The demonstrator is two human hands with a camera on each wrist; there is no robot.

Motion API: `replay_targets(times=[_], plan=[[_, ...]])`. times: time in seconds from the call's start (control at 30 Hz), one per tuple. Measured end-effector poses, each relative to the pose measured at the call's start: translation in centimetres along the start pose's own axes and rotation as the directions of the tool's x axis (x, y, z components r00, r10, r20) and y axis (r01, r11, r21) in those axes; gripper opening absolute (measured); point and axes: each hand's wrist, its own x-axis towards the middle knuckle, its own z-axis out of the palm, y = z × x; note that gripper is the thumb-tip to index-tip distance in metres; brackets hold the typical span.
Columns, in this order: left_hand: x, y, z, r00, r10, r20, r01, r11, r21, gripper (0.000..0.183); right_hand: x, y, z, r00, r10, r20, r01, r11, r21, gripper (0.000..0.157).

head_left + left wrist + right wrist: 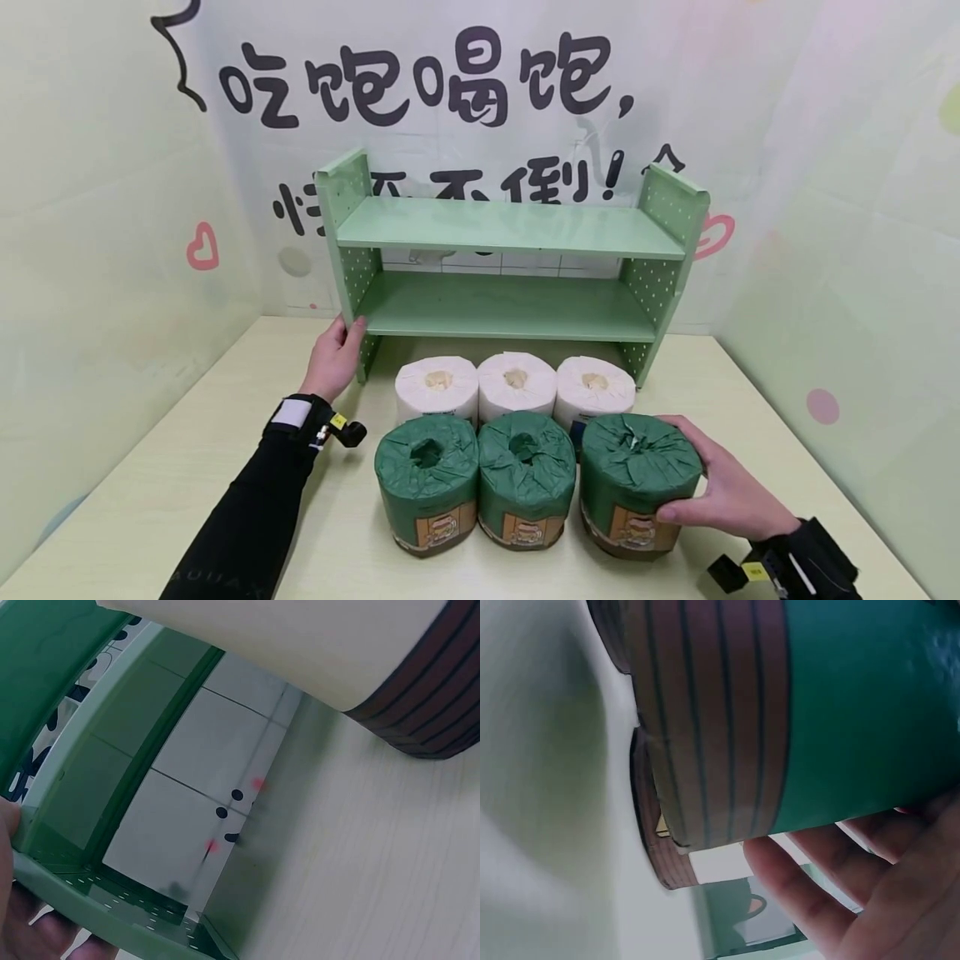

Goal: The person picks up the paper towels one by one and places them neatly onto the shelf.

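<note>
My left hand point(334, 360) grips the lower left side panel of a light green two-tier shelf point(510, 227). In the left wrist view, fingertips point(54, 934) show past the panel's outer edge. At the front right, my right hand point(731, 487) holds a green-wrapped toilet roll point(637, 475), thumb on its front and fingers round its far side. Whether that roll touches the table cannot be told. To its left, two more green-wrapped rolls point(427, 492) stand upright side by side. Behind them are three white-wrapped rolls point(517, 385), also upright, in a row before the shelf.
The pale wood table point(180, 467) carries everything. A white backdrop point(465, 21) with large black lettering hangs behind the shelf, and pale side walls point(840, 250) flank the table. Both shelf boards point(510, 304) are bare. The white rolls stand close to the shelf's front.
</note>
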Motion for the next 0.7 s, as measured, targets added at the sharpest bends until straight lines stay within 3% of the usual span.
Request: replay_targets(times=[0.47, 0.7], plan=[[0.1, 0.1, -0.2, 1.000, -0.005, -0.004, 0.005, 1.000, -0.018, 0.042, 0.7, -1.9, -1.5, 0.994, -0.099, -0.035, 0.100, 0.995, 0.026, 0.089], [0.1, -0.2, 0.0, 1.000, 0.004, -0.006, -0.004, 1.000, -0.026, 0.041, 1.8, -2.9, -2.6, 0.995, -0.060, -0.074, 0.060, 0.998, -0.013, 0.085]])
